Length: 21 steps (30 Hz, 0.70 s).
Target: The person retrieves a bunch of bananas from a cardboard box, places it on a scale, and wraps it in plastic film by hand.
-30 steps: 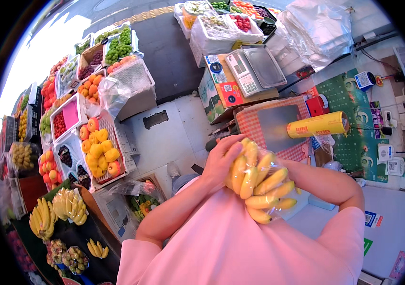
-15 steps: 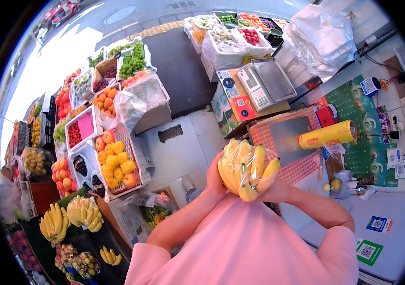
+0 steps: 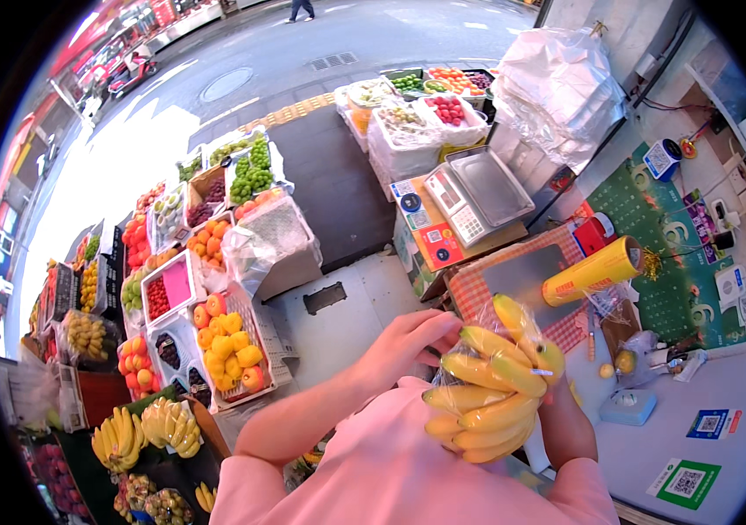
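Note:
A bunch of yellow bananas (image 3: 487,402) in clear cling film is in front of my chest, tilted with its stem end toward the upper right. My right hand (image 3: 558,416) grips it from behind on the right, its fingers mostly hidden by the fruit. At the bunch's upper left, my left hand (image 3: 412,343) has its fingers bent together at the loose film (image 3: 450,369), seemingly pinching it; the fingertips are partly hidden.
A roll of cling film (image 3: 592,271) lies over a metal plate (image 3: 522,267) on a checked cloth. A scale (image 3: 478,197) stands beyond. Crates of fruit (image 3: 246,354) line the left. More bananas (image 3: 119,437) lie at lower left. A white counter (image 3: 653,437) extends to the right.
The banana bunch has turned over and moved down to the right, with my right hand behind it. My left hand has gone from cupping its side to its film. The view has shifted.

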{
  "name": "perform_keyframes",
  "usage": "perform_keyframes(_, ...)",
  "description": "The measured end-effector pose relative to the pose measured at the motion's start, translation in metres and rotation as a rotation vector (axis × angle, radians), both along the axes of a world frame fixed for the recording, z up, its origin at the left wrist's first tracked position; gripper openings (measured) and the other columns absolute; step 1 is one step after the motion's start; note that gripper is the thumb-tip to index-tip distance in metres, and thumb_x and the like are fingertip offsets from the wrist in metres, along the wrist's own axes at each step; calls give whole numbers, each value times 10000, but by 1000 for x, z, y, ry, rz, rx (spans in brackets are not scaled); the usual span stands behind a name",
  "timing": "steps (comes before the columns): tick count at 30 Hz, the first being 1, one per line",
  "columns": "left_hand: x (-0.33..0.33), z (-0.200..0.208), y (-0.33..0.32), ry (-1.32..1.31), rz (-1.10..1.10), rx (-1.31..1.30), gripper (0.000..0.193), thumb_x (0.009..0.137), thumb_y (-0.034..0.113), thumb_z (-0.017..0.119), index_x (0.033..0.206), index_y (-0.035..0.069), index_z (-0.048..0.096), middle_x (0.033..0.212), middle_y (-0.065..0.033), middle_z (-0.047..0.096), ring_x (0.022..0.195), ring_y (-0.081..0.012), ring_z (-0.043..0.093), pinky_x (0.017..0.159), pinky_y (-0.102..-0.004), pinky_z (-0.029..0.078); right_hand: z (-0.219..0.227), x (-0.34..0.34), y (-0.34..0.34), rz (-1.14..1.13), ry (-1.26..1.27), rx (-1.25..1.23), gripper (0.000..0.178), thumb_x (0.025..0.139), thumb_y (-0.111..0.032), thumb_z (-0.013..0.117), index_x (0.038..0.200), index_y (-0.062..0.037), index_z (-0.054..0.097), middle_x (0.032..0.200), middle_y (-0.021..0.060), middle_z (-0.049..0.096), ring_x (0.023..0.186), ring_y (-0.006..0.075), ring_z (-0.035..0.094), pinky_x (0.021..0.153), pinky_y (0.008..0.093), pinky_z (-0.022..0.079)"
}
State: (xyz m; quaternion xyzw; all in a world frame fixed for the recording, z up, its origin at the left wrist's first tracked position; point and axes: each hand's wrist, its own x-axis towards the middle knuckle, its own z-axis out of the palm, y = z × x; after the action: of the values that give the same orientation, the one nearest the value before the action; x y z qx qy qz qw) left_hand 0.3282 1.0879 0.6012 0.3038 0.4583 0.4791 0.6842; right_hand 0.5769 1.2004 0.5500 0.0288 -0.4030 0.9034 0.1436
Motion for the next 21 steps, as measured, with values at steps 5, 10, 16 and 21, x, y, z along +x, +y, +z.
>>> perform_keyframes(5,-1,24,27,170,-189,-39,285,963,281,605,1058,20,670,922,-18,671,806,-87,618,674,-233,511,13,-4,4,147,-12,35,1386,478,-302,991,1529,-14,135,1537,150,306,1393,244,349,1147,412,281)
perform_keyframes(10,10,29,32,284,50,94,160,943,156,633,978,3,661,815,-11,658,696,-67,598,618,-216,493,4,4,-2,231,-138,27,1579,330,-537,968,1542,-25,94,1554,178,262,1444,281,268,1192,430,174)
perform_keyframes(16,17,48,24,466,242,285,103,936,70,611,907,-29,623,780,-17,616,679,-57,558,625,-218,469,36,-11,-16,155,-77,-246,1538,415,-444,985,1540,-28,22,1537,145,276,1413,228,315,1157,405,258)
perform_keyframes(21,10,53,13,678,132,502,71,904,43,635,913,-22,661,820,-47,638,679,-84,567,626,-232,465,24,-8,-3,196,-93,-72,1510,456,-456,969,1540,-29,9,1539,127,258,1424,230,299,1156,404,251)
